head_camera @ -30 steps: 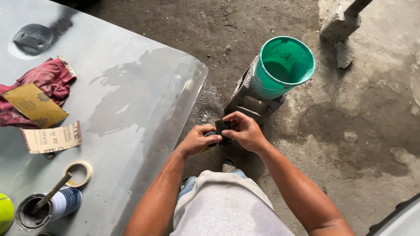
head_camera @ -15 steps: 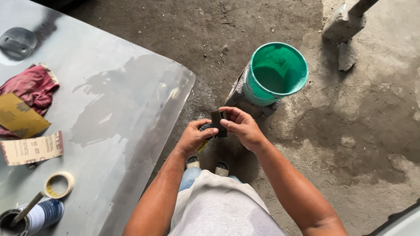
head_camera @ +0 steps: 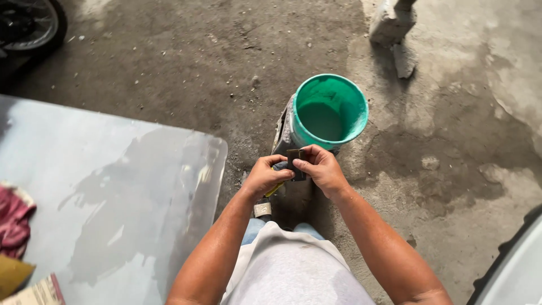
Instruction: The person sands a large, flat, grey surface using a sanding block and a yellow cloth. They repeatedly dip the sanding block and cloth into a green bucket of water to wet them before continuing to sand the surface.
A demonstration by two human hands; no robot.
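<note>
Two hands meet at centre frame, over bare concrete floor. Left hand is curled nearly closed, thumb and fingers pinching the left side of a small dark flat piece; a yellow object shows under the palm, kind not resolvable. Right hand is likewise closed, thumb and forefinger clamped on the right side of the same piece. The piece sits just near of the green bucket, its far edge overlapping the bucket's near rim in this view; contact cannot be determined. Bucket stands upright, mouth open, on a dark block. Grey metal panel fills the left, its rounded right corner near the left forearm, a strip of floor between. Red rag lies at the panel's left edge. Open floor extends far and right of the bucket; a concrete block sits far right.
</note>
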